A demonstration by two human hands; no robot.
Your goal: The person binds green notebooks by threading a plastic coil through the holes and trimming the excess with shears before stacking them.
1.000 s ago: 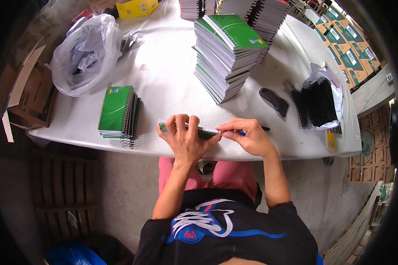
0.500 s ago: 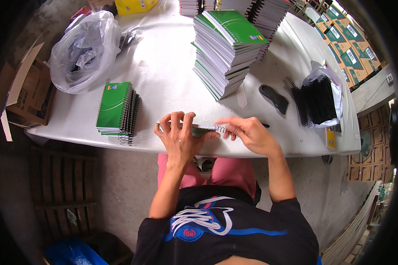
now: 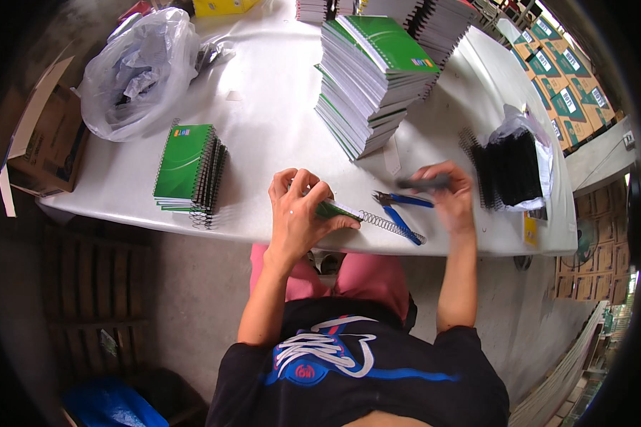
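My left hand (image 3: pixel 298 210) is closed on a green-covered notebook (image 3: pixel 332 208) held tilted near the table's front edge. Out of the notebook's right end runs a dark wire coil (image 3: pixel 388 225), its free length lying toward the pliers. My right hand (image 3: pixel 450 196) grips a dark, oblong, rounded object (image 3: pixel 425 183), smeared by motion; its kind I cannot make out. Just left of that hand, cutting pliers (image 3: pixel 404 203) with blue handles rest on the table, jaws pointing left. A stack of coil-bound green notebooks (image 3: pixel 185 164) stands left of my left hand.
A tall stack of green-covered notebooks (image 3: pixel 374 92) rises at the back. Black coils (image 3: pixel 516 165) lie in a plastic bag at the right. Further left are a clear plastic bag (image 3: pixel 139 78) and an open cardboard box (image 3: pixel 50 146) by the white table's (image 3: pixel 263 92) edge.
My right hand has left the coil, moved right and picked up the dark oblong object from the table. The blue-handled pliers and the coil's free length now show. My left hand shifted slightly right.
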